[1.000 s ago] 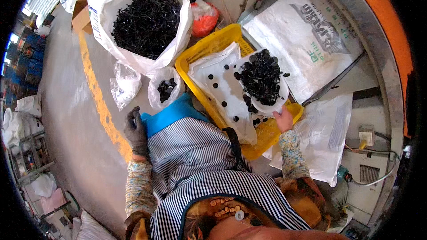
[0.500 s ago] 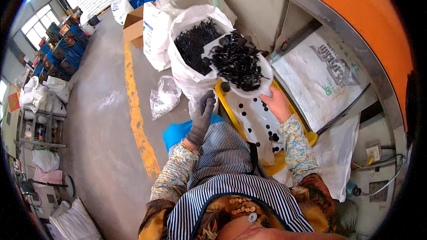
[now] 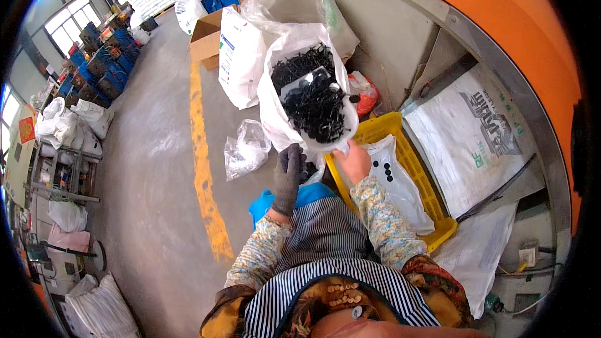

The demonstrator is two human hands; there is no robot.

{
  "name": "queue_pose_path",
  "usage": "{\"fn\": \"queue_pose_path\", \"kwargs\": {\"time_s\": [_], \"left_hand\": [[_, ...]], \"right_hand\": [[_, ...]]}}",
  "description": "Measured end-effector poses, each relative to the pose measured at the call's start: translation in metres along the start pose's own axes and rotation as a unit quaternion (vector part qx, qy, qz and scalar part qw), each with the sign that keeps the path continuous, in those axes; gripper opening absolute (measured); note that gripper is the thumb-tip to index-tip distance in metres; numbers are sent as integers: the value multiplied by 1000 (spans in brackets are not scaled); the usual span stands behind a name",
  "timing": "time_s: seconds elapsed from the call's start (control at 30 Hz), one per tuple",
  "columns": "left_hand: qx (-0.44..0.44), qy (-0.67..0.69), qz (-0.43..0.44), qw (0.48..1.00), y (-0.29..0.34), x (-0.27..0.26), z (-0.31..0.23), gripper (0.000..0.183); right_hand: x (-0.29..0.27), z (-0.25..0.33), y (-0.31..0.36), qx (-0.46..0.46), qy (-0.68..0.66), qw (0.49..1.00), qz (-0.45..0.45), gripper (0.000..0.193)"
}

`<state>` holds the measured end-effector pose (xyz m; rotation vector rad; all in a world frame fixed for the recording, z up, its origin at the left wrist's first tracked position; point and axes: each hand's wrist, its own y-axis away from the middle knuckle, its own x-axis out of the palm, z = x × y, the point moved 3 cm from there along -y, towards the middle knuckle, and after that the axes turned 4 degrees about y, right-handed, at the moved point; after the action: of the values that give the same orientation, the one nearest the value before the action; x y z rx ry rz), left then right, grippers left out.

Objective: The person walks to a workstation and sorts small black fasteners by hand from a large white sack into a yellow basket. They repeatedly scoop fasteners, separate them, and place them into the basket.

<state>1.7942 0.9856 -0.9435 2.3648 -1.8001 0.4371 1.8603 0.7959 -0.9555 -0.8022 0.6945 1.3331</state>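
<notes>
My bare right hand (image 3: 354,164) grips the handle end of a white scoop (image 3: 350,122). Thin black plastic pieces (image 3: 316,107) heap the scoop, with some round black discs among them. It is held over the mouth of a white sack (image 3: 270,103), which holds more of the thin black pieces. My left hand (image 3: 288,181), in a grey glove with dark fingertips, is raised just below the scoop, fingers stretched out and holding nothing visible. Beside it, a small bag of black pieces (image 3: 307,172) is partly hidden. Right of the scoop, a yellow crate (image 3: 446,233) has a white liner with several black discs.
A clear plastic bag (image 3: 247,150) lies on the floor left of the sack. Behind stand another white sack (image 3: 241,56), a cardboard box (image 3: 206,40) and a large clear bag (image 3: 282,0). An orange-and-grey machine (image 3: 501,6) borders the right side. A yellow line (image 3: 201,169) marks the floor.
The scoop has moved left, from partly over the crate to over the sack. Fewer discs show on the crate's liner. My left hand stays close by. The whole view has shifted slightly.
</notes>
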Motion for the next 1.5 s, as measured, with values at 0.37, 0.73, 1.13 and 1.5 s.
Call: {"fn": "queue_pose_path", "kwargs": {"time_s": [0.37, 0.73, 1.13, 1.5], "left_hand": [[322, -613, -65, 719, -42, 37, -62, 30], [304, -549, -70, 775, -57, 29, -36, 17], [194, -173, -64, 964, -72, 11, -32, 18], [-9, 211, 35, 977, -68, 27, -4, 14]], "right_hand": [[23, -14, -2, -18, -149, 987, 53, 48], [-23, -10, -15, -95, 10, 991, 94, 40], [-12, 27, -133, -406, 139, 860, -275, 28], [-24, 16, -151, -437, 10, 883, -174, 20]]}}
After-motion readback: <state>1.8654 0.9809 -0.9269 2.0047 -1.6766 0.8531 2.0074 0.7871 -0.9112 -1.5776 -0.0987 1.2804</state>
